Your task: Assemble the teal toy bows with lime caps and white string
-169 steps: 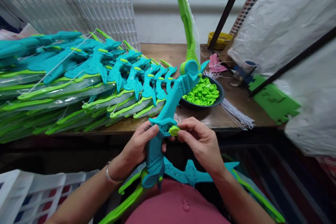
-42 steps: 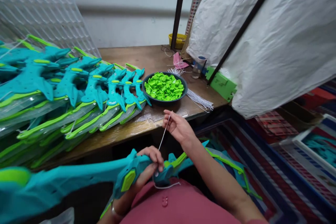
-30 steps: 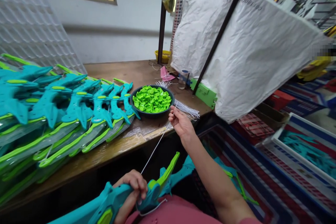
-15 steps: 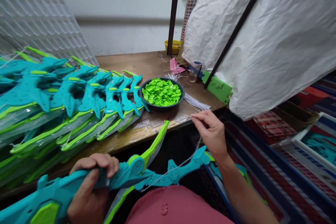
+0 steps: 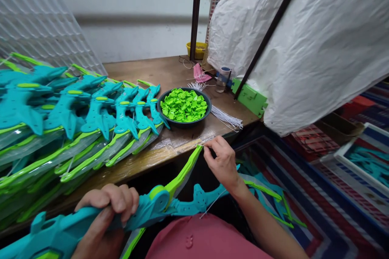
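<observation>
My left hand is wrapped round the teal body of a plastic toy bow that lies across my lap. A green limb rises from the bow toward the table edge. At the limb's tip my right hand is closed, thumb and finger pinching the end of a thin white string. Part of that string runs down across the bow; the rest passes behind my wrist. Whether the string touches the tip is too small to tell.
Several similar teal and green bows are stacked on the table's left. A dark bowl of green plastic pieces stands beside them, with white strings behind. A glass and a white sack are farther right. Below lies striped cloth.
My right hand has moved left with the string end, from beside the limb to its tip. The left hand keeps its grip on the bow.
</observation>
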Demonstrator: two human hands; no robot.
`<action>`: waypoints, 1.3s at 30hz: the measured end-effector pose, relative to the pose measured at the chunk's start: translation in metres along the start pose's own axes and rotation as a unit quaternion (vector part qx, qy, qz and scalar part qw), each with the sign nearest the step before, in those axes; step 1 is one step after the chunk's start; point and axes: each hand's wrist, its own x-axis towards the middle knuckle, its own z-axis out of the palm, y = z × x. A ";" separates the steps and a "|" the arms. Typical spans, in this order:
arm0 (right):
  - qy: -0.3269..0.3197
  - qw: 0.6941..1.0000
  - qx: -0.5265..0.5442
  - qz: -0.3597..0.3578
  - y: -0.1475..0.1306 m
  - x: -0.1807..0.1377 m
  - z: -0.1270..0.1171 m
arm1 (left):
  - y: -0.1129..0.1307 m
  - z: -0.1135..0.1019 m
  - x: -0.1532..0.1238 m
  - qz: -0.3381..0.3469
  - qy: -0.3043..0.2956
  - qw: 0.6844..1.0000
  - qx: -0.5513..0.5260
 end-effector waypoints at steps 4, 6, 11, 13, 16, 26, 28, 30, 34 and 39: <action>-0.008 1.000 -0.015 -0.001 0.001 0.000 0.005 | -0.001 0.001 0.000 -0.012 0.003 1.000 0.000; -0.009 1.000 -0.019 -0.002 0.002 -0.001 0.006 | -0.003 0.000 0.001 -0.017 0.005 1.000 -0.002; -0.011 1.000 -0.019 0.002 0.001 -0.003 0.005 | -0.007 -0.006 0.004 -0.004 -0.025 1.000 0.000; -0.009 1.000 -0.024 0.003 0.001 -0.004 0.004 | -0.007 -0.008 0.005 0.000 -0.034 0.999 0.002; -0.006 0.999 -0.036 0.004 0.000 -0.005 0.003 | -0.006 -0.006 0.005 -0.002 -0.023 1.000 0.001; -0.006 0.999 -0.052 -0.006 0.002 -0.007 0.003 | -0.005 0.002 0.005 -0.005 -0.001 1.000 -0.015; -0.009 0.998 -0.066 -0.014 0.001 -0.008 0.003 | -0.004 0.001 0.004 -0.003 0.001 1.000 -0.013; -0.009 0.996 -0.086 -0.023 0.000 -0.008 0.002 | -0.003 0.000 0.003 -0.001 0.002 1.000 -0.013; -0.019 0.994 -0.106 -0.027 -0.003 -0.007 0.003 | -0.005 -0.003 0.002 0.002 -0.018 1.000 -0.013; -0.093 0.995 -0.030 0.009 -0.003 -0.004 0.006 | -0.007 -0.008 -0.002 0.002 -0.072 0.997 -0.018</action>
